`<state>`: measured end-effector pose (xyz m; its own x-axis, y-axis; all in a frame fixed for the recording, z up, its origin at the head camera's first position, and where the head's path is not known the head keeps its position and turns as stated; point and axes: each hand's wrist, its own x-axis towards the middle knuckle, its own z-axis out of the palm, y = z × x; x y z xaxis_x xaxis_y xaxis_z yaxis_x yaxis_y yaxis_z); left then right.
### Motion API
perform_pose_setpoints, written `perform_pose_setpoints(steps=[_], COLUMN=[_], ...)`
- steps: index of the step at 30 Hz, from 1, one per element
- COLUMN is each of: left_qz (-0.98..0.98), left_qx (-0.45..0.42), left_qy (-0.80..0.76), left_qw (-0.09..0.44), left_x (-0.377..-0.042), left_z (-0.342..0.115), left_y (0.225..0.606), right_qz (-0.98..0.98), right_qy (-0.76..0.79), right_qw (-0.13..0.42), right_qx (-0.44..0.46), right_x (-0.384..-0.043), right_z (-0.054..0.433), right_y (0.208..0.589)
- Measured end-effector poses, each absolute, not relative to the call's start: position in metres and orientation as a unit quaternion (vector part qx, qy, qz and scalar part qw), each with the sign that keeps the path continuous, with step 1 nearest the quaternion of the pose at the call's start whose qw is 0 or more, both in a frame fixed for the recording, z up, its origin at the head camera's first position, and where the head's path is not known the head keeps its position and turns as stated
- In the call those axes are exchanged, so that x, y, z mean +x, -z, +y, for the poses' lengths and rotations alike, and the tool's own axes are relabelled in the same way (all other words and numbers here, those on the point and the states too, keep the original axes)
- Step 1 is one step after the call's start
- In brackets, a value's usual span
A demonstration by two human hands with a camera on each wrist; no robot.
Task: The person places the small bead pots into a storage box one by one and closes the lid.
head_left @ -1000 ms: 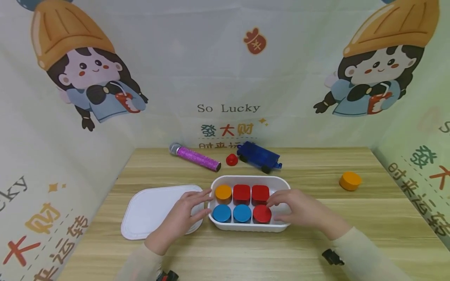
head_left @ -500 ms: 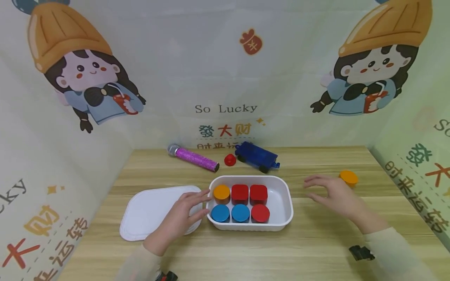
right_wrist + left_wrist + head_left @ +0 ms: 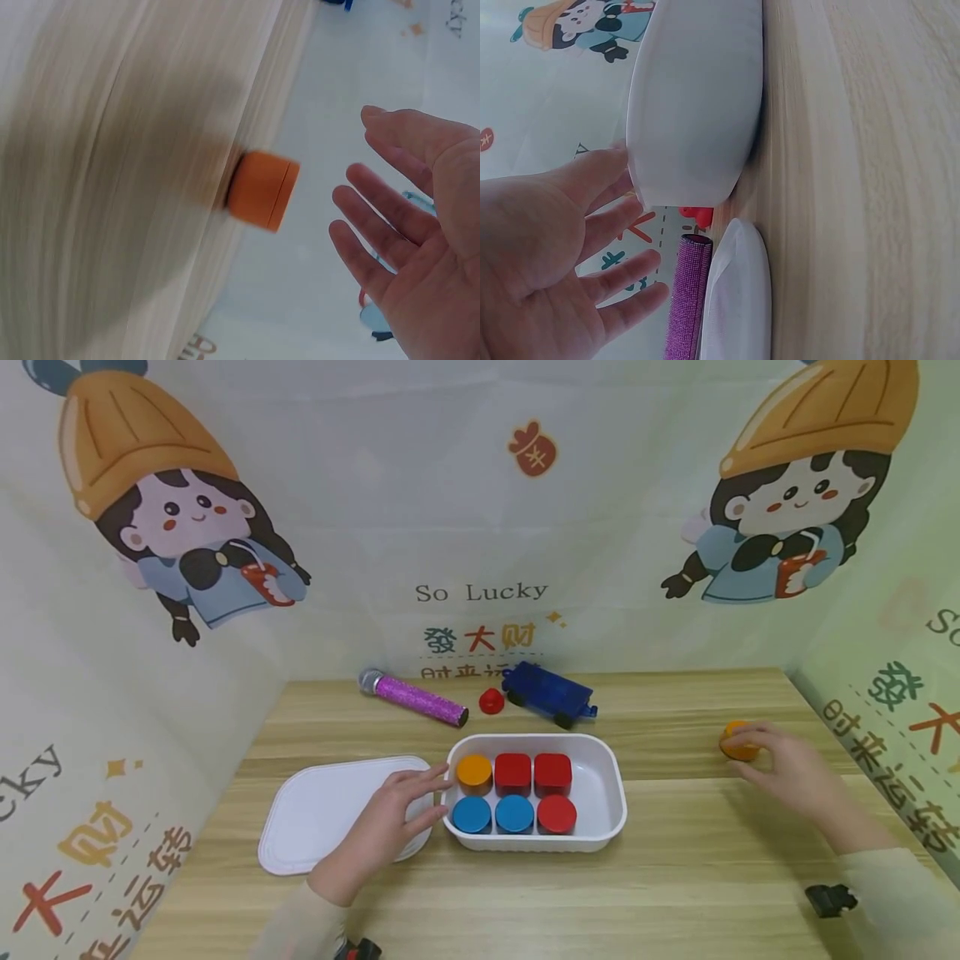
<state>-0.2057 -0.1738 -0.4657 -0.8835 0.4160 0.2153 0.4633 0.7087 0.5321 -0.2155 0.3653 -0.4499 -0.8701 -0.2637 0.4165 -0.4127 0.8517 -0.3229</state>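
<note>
An orange round block (image 3: 261, 189) stands upright on the table at the right. My right hand (image 3: 795, 768) hovers at its near side; in the right wrist view the fingers are spread and a gap separates them from the block. With loosely extended fingers, my left hand (image 3: 382, 818) touches the left end of a white oval box (image 3: 600, 843). Inside the box sit an orange round block (image 3: 474, 771), two red square blocks (image 3: 512, 770), two blue round blocks (image 3: 472, 814) and a red round block (image 3: 557, 813). The box's right end is bare.
A white lid (image 3: 322, 814) lies flat left of the box, partly beneath my left hand in the head view. Behind the box are a purple glittery microphone (image 3: 420, 697), a small red piece (image 3: 491, 701) and a blue toy wagon (image 3: 549, 694). A printed cloth (image 3: 337, 527) backs the table.
My right hand has left the box's right end and moved right to the orange round block on the table. The left hand has stayed at the box's left end.
</note>
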Motion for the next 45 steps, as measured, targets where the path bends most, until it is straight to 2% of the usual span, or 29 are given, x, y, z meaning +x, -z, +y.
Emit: perform_pose_setpoints(steps=[11, 18, 23, 35, 45], left_qz=[-0.926, -0.926, -0.927, -0.927, -0.928], left_qx=[-0.222, -0.228, -0.227, -0.223, -0.224], left_qy=[0.303, 0.300, 0.299, 0.301, 0.299], left_qw=[0.019, 0.018, 0.020, 0.024, 0.018], left_x=[-0.206, -0.207, -0.205, -0.204, -0.205], left_z=[-0.174, -0.175, -0.175, -0.173, -0.174], left_y=[0.461, 0.465, 0.465, 0.463, 0.463], right_qz=[-0.963, -0.974, -0.975, -0.967, -0.956], right_qy=[-0.159, -0.160, -0.171, -0.208, -0.216], right_qw=[0.150, 0.095, 0.074, 0.082, 0.078], right_qx=[0.154, 0.132, 0.118, 0.123, 0.181], right_x=[-0.236, -0.244, -0.247, -0.249, -0.237], right_z=[0.392, 0.400, 0.399, 0.392, 0.350], right_y=[0.445, 0.448, 0.453, 0.457, 0.440])
